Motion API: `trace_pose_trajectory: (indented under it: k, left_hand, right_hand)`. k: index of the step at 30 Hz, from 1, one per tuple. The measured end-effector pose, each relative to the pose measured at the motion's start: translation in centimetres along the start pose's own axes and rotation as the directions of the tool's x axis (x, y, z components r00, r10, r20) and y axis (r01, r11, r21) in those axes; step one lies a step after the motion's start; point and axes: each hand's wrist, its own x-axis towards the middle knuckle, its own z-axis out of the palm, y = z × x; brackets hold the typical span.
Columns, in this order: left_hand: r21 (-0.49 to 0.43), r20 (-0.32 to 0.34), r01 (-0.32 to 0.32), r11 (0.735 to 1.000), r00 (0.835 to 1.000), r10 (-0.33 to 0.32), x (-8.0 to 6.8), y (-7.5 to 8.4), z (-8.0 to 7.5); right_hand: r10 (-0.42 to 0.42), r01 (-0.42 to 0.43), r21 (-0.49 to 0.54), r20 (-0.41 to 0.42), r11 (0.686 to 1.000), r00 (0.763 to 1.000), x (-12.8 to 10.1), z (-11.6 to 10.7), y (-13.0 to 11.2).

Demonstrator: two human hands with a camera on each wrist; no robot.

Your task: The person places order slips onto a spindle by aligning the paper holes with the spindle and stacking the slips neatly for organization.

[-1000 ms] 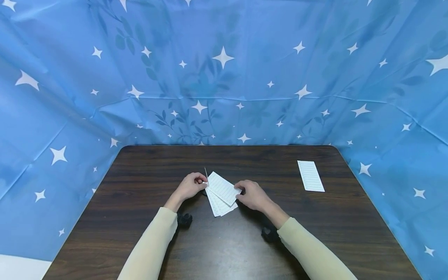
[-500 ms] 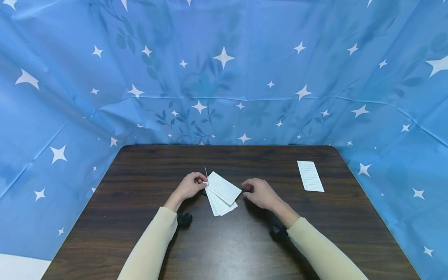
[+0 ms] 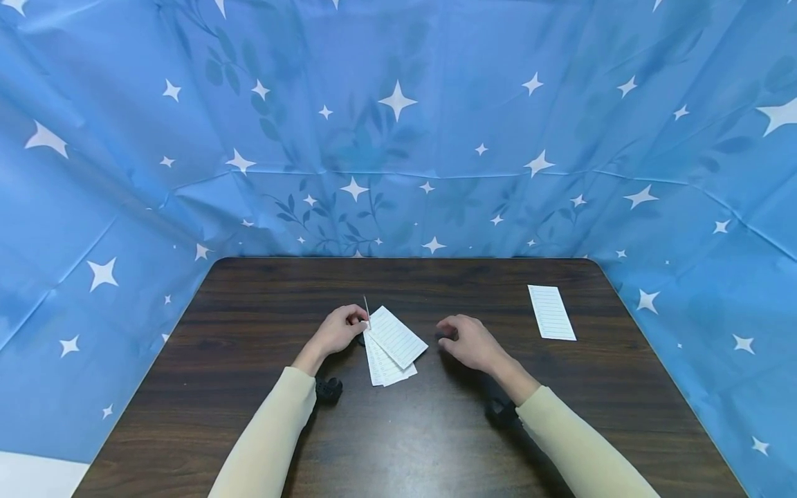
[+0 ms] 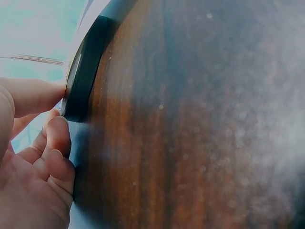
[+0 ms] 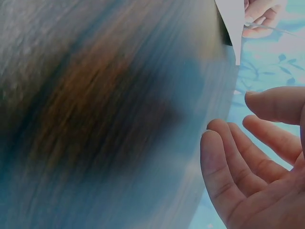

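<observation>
Presently, entries run left to right across the table [image 3: 249, 443].

Left hand: left hand [image 3: 339, 330] sits at the left corner of the fanned cards, fingers curled in, pinching a thin needle-like pin [image 3: 366, 309] that stands upright against the stack's corner.

Left hand, close view: fingertips [image 4: 57, 136] press against a dark flat edge [image 4: 83, 76]; what that dark piece is cannot be told from this view.

Fanned cards: small stack of white lined cards [image 3: 394, 344] lies flat on the dark wood, mid-table, between the two hands; top card skewed over the lower ones, which splay out toward the near side.

Handling, judged: cards look light, thin and a little flexible; likely to slide on the smooth wood and to shift against each other. Best hold would be a pinch at the pinned corner or along a short edge, with the stack squared first. The pin looks fine and sharp; hold near its base.

Right hand: right hand [image 3: 470, 342] is just right of the cards, apart from them, fingers loosely curved and holding nothing; the wrist view shows the palm open with fingers [image 5: 224, 167] relaxed.

Single card: one more lined card [image 3: 551, 312] lies alone toward the far right, well apart from both hands.

Surround: blue star-print cloth [image 3: 398, 124] behind and beside the table.
</observation>
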Motion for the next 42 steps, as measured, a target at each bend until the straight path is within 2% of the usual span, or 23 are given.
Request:
trace_pose_trajectory:
  k: [21,30,42]
  left_hand:
    - [-0.025,-0.012,0.017,1.0,1.0,-0.017,-0.2,0.0,0.1]
    - [-0.024,-0.025,0.011,1.0,1.0,-0.011,-0.1,0.0,0.2]
    - [-0.033,-0.009,0.013,0.999,1.0,-0.014,-0.1,-0.1,0.2]
  right_hand:
    - [-0.01,0.009,-0.02,-0.056,1.0,0.998,0.0,-2.1,1.9]
    - [0.002,-0.008,-0.096,-0.058,0.995,0.998,0.1,-3.2,3.5]
    - [0.034,-0.046,-0.202,-0.064,0.978,0.997,-0.1,-4.9,6.2]
